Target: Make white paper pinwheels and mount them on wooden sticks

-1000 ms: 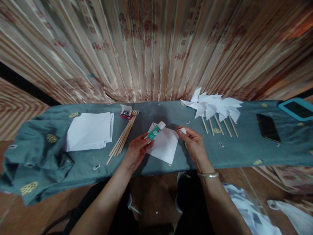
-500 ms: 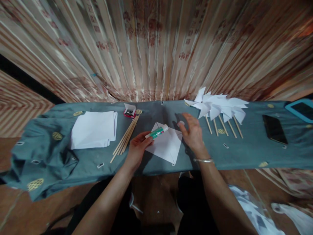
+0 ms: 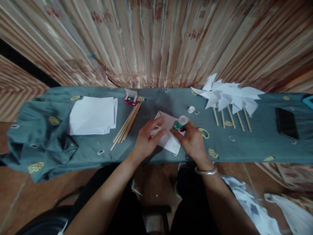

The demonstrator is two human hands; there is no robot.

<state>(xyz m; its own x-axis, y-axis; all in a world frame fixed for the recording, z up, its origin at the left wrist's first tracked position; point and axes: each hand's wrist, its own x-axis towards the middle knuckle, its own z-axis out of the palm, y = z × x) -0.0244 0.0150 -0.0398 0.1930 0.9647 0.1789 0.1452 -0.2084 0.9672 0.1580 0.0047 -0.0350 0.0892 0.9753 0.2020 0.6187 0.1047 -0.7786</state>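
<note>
My right hand (image 3: 192, 142) is closed round a green and white glue stick (image 3: 180, 122), held upright over the right part of a folded white paper square (image 3: 168, 138). My left hand (image 3: 148, 138) lies on that paper with its fingers spread, pressing it against the teal cloth (image 3: 244, 147). The glue stick's white cap (image 3: 191, 109) lies on the cloth just beyond the paper, apart from both hands.
A stack of white paper sheets (image 3: 91, 116) lies at the left, with a bundle of wooden sticks (image 3: 126, 125) and a small red box (image 3: 130, 98) beside it. Several white paper pinwheels on sticks (image 3: 226, 96) lie at the right, then a black phone (image 3: 286, 123). A curtain hangs behind.
The glue stick passed from my left hand to my right. The cap left my right hand and now lies on the cloth. My left hand came down flat on the paper.
</note>
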